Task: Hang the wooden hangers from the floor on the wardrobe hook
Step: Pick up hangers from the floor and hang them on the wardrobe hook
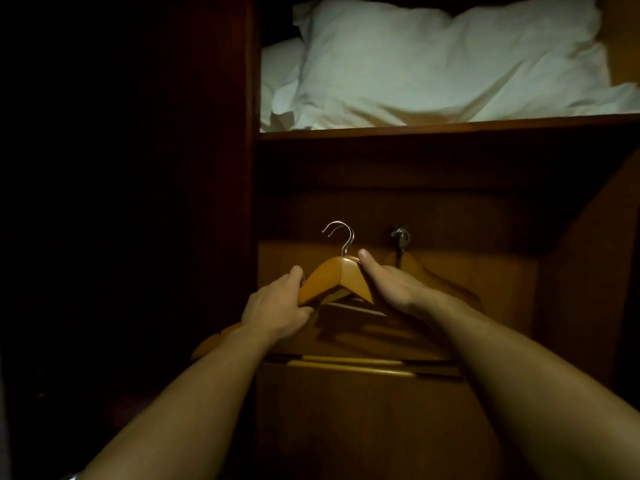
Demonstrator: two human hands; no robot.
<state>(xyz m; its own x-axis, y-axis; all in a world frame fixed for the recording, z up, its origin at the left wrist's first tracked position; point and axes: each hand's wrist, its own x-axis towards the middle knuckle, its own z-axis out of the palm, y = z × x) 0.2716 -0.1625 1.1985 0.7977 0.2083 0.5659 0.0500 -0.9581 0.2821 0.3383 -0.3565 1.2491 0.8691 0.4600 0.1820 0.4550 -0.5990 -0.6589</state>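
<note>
Just left of the wardrobe hook (400, 235), left hand (277, 306) and right hand (391, 282) grip the wooden hangers (332, 277), unhung; another hanger (440, 280) seemingly hangs there already.

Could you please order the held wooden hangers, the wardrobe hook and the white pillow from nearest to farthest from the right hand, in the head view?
1. Wooden hangers: held by the right hand, at its left.
2. Wardrobe hook: just above the hand.
3. White pillow: on the shelf, high above.
</note>
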